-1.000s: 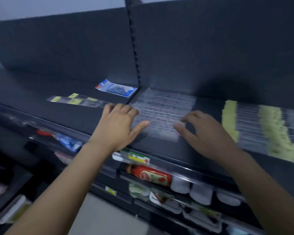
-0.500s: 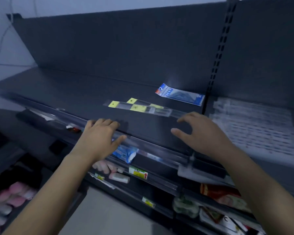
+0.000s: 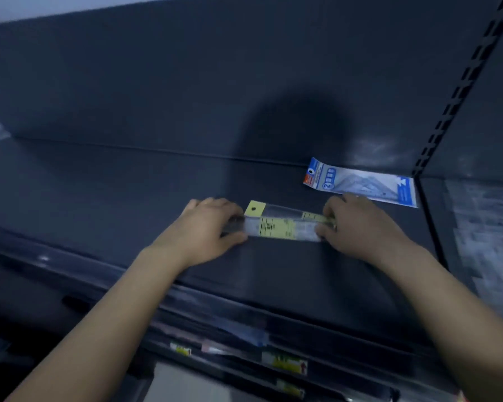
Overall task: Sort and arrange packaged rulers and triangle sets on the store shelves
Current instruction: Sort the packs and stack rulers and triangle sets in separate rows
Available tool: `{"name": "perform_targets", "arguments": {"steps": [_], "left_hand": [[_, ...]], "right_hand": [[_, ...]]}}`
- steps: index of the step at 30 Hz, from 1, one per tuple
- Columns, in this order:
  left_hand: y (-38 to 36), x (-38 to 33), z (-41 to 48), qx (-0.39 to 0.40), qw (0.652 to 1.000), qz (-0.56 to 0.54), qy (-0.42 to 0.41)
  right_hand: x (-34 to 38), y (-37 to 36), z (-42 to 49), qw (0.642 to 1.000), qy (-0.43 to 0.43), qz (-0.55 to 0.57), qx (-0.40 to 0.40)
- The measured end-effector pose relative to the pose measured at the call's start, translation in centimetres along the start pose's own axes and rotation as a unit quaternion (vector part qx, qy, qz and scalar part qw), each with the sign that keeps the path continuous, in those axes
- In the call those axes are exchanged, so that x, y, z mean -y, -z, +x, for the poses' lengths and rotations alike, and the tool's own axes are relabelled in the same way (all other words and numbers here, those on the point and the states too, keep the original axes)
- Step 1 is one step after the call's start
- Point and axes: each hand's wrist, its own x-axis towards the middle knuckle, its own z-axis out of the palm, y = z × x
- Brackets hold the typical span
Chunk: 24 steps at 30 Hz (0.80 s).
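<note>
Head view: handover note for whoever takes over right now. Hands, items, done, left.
Left hand: gripping the left end of the ruler packs.
Right hand: gripping their right end.
Ruler packs: clear with yellow labels, lying on the shelf, at least two overlapping.
Triangle set: blue pack, flat by the back panel, behind the right hand, untouched.
Done: rulers gathered between both hands.
Left: square them up, place them, then the triangle set.

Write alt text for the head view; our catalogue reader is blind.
Two bare hands, left hand and right hand, grip the ends of clear packaged rulers with yellow labels on a dark shelf. A blue triangle set lies behind, near the back panel.
</note>
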Motion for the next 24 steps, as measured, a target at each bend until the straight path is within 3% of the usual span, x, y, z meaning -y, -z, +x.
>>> {"name": "perform_targets", "arguments": {"steps": [8,11,15,18,24], "left_hand": [[0.3,3.2,4.5,0.106,0.984,-0.093,-0.109],[0.7,4.3,5.4,0.13,0.971,-0.139,-0.145],[1.2,6.7,5.9,0.123,0.953,-0.187,-0.205],[1.3,8.3,6.2,0.106,0.946,-0.201,-0.23],[1.3,9.3,6.4,0.096,0.914,-0.302,-0.253]], "right_hand": [[2.3,3.3,1.5,0.976,-0.059,-0.003,0.208],[3.2,3.8,0.7,0.968,-0.093,0.029,0.233],[4.6,3.3,-0.4,0.964,-0.113,0.144,0.196],[5.6,2.4,-1.2,0.953,-0.138,0.249,0.102],[7.2,0.8,-2.3,0.913,-0.192,0.356,-0.044]]}}
